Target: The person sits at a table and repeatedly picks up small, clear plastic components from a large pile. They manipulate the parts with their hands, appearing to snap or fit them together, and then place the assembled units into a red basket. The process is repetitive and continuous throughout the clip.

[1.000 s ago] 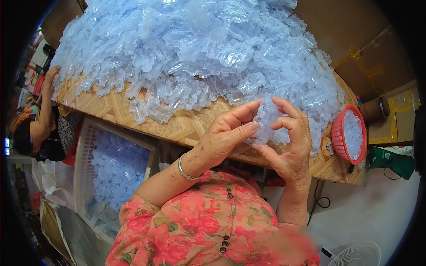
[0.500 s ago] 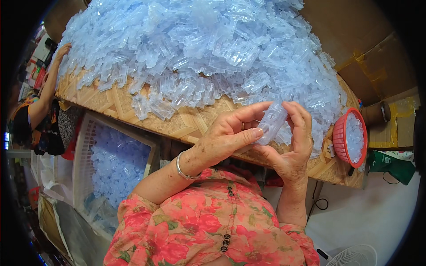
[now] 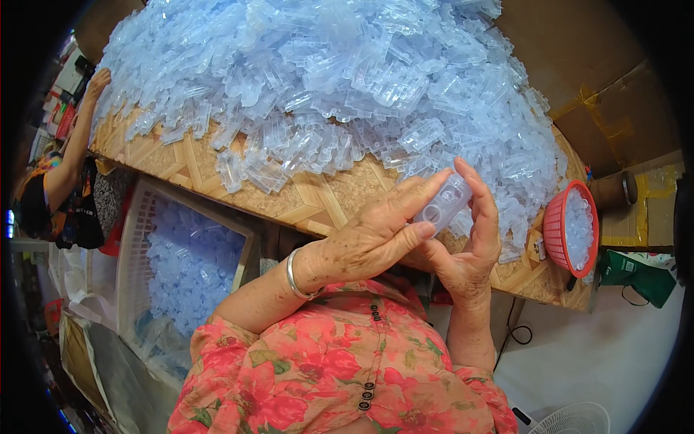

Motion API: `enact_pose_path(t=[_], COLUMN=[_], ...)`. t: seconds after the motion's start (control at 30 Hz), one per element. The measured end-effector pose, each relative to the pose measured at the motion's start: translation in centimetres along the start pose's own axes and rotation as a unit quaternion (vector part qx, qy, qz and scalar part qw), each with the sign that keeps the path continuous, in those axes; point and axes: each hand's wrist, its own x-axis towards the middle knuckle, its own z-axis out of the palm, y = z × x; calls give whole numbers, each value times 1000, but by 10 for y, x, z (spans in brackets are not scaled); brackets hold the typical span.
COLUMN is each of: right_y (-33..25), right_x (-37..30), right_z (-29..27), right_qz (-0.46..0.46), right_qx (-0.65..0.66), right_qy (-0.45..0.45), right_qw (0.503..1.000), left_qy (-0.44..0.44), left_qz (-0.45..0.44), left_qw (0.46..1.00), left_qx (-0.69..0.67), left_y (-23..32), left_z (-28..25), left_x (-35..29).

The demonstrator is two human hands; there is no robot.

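Observation:
A clear, oblong plastic casing (image 3: 446,202) with a round opening at its near end is held between my two hands, over the front edge of the table. My left hand (image 3: 379,226) grips its left side, with the thumb by the round opening and the fingers laid along the far left edge. Against the right side of the casing press the fingers of my right hand (image 3: 473,242), its thumb below. Just beyond lies a big heap of similar clear, bluish plastic pieces (image 3: 325,79).
The wood-patterned table (image 3: 311,202) shows along its front. At right stands a red basket (image 3: 555,228) of small clear parts. A pale crate (image 3: 134,275) with bluish pieces sits below left. Another person's arm (image 3: 76,141) reaches to the heap at far left. Cardboard (image 3: 578,65) walls the right.
The casing has been turned in my hands, so its round opening now faces up. My left fingers have straightened along it, and my right fingers have shifted.

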Motion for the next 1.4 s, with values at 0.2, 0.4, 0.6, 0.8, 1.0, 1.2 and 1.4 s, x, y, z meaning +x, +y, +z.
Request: enact_pose_path(t=[0.2,0.4,0.6,0.8,1.0,1.2,1.4], right_y=[0,3,-2,8,16,-16,-1], right_x=[-5,-7,-19,-5,-5,10,9], right_z=[6,12,26,24,13,14,21], right_qz=[-49,-68,-29,-72,-61,-27,-46], right_qx=[-86,-127,-142,-230,-230,-201,-218], right_qy=[31,40,-50,-135,-137,-204,-243], right_qw=[995,989,988,961,962,958,944], left_qy=[-2,2,58,67,28,8,18], left_qz=[-7,-36,-57,-133,-52,-14,-24], left_qw=[999,998,983,977,975,958,957], left_qx=[39,57,163,154,216,286,290], left_y=[4,10,21,14,3,-10,-13], left_z=[2,-2,-37,-51,-43,-33,-39], left_x=[-1,1,-14,-44,-43,-42,-46])
